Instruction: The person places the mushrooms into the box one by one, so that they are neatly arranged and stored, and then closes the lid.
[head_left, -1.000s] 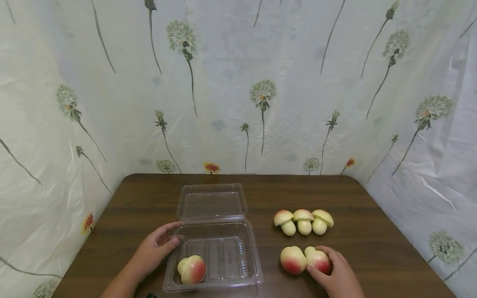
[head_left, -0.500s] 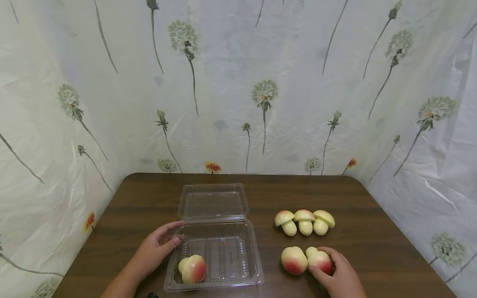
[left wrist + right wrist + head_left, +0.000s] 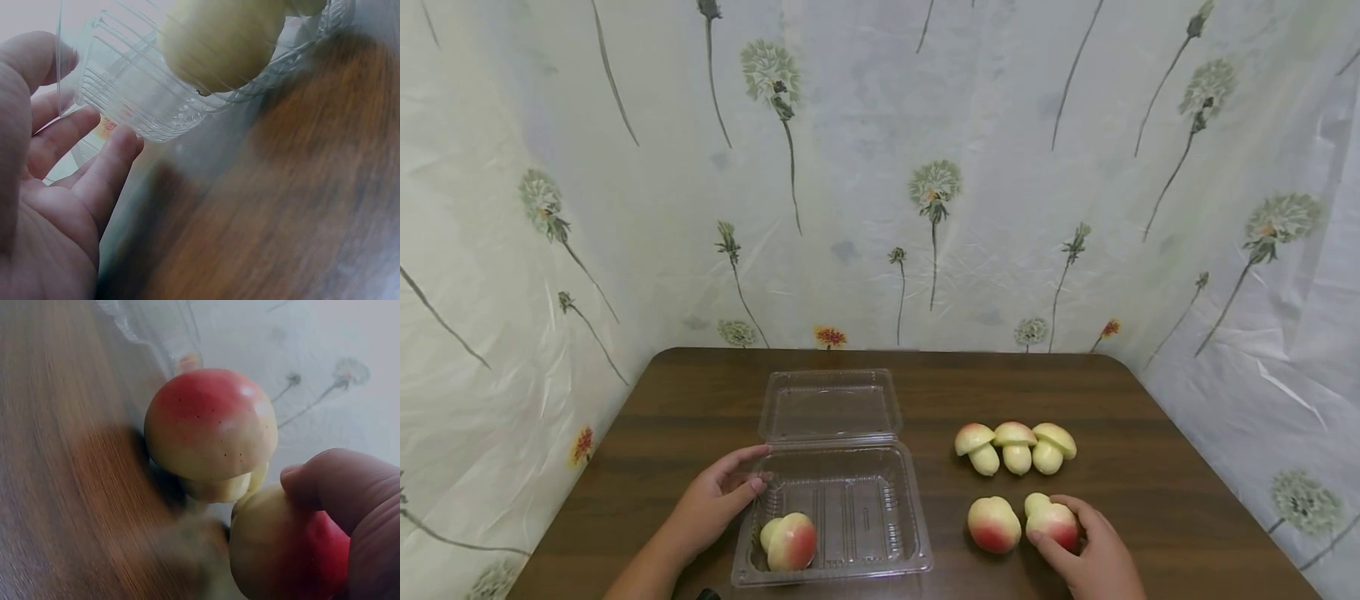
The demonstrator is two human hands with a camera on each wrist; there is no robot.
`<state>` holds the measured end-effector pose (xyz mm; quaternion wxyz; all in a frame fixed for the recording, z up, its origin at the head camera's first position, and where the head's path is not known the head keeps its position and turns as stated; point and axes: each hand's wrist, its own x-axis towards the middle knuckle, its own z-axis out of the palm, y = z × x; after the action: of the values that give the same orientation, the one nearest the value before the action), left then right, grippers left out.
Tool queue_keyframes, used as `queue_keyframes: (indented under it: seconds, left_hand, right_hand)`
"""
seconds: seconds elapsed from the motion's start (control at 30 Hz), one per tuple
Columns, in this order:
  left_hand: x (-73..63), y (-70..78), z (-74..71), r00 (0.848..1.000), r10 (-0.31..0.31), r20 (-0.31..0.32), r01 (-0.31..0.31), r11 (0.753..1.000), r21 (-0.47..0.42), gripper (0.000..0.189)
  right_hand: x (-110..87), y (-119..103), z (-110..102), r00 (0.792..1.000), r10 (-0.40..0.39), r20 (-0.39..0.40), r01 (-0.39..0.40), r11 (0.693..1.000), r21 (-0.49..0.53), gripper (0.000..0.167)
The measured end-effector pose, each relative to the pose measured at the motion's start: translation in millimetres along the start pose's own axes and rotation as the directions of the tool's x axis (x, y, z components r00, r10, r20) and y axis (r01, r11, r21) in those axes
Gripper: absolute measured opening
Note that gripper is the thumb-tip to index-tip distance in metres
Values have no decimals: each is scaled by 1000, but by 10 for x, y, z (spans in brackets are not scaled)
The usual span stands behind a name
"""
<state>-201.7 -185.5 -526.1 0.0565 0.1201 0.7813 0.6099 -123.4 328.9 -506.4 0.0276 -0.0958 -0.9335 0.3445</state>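
My left hand [image 3: 718,496] holds the left rim of a clear hinged plastic container [image 3: 857,575], thumb over the edge and fingers outside the wall. In the left wrist view the container's ribbed side [image 3: 144,106] shows between thumb and fingers. One yellow-and-red toy mushroom [image 3: 790,542] lies in its near left corner. On the right, my right hand [image 3: 1093,546] grips another toy mushroom [image 3: 1051,523] between thumb and fingers, which partly cover its cap. Just left of it sits a similar mushroom [image 3: 994,525], with a narrow gap between them. Its speckled cap [image 3: 209,425] fills the middle of the right wrist view.
Behind the right hand, three toy mushrooms [image 3: 1017,448] lie side by side in a row. The container's lid [image 3: 829,406] is folded back flat on the brown wooden table [image 3: 700,400]. A dandelion-patterned curtain [image 3: 865,167] hangs behind and beside the table.
My right hand has shifted slightly right with its mushroom, opening a gap from the one beside it. My left hand stays on the container. The head view has shifted a little.
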Motion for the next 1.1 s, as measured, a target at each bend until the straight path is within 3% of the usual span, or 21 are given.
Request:
queue_keyframes:
  seconds: [0.37,0.63,0.77,1.1]
  left_hand:
    - [-2,-36,-16,1000,14,16,-14,1000,-2,46]
    - [-3,3,-3,1000,-19,23,19,1000,-7,47]
    - [-2,17,5,999,-31,20,32,999,-12,46]
    - [1,14,-5,1000,-13,17,13,1000,-16,47]
  right_hand:
    - [-53,-95,1,990,-76,-117,82,995,48,65]
    - [-104,-270,-24,990,-59,-125,74,991,115,67]
    - [-94,-371,-5,980,-112,-161,132,984,118,62]
    - [-78,-686,119,958,-238,-163,268,943,197,56]
